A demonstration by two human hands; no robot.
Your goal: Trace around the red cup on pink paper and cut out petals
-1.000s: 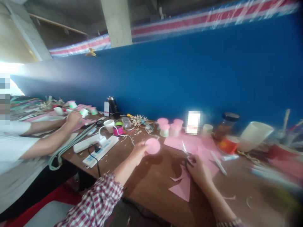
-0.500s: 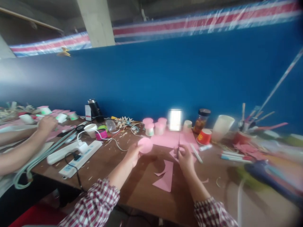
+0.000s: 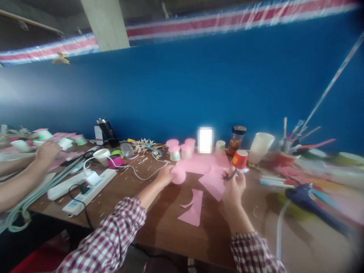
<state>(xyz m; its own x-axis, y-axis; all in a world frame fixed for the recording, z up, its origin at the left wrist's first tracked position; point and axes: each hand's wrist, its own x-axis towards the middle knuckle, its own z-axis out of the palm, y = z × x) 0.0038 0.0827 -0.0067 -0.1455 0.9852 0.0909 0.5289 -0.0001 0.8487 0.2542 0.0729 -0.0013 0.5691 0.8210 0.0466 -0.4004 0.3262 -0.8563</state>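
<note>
table: brown wooden top (image 3: 163,223), properly cluttered, pale shavings scattered left of centre
left hand: this one (image 3: 164,175) is pinching a pink paper disc (image 3: 179,176) by its edge, above the table
right hand: fingers curled round the handles of some dark scissors (image 3: 229,174); that hand (image 3: 234,186) is right by a pink paper piece (image 3: 212,182), blades too blurry to read
scraps: curvy pink offcut (image 3: 195,213) lying on bare wood between the two arms
back row: pink-topped cups (image 3: 186,152), then a dark-lidded jar (image 3: 236,139), a red cup (image 3: 239,158) and a tilted pale cup (image 3: 261,148)
left end: white power strip (image 3: 90,192) with a plug in it, plus another person's hand (image 3: 49,151) near more cups
right end: dark blue tool (image 3: 305,195), smeary
room: big blue partition (image 3: 170,87) behind everything, striped plastic sheeting (image 3: 227,22) along the top, concrete pillar (image 3: 105,24)
</note>
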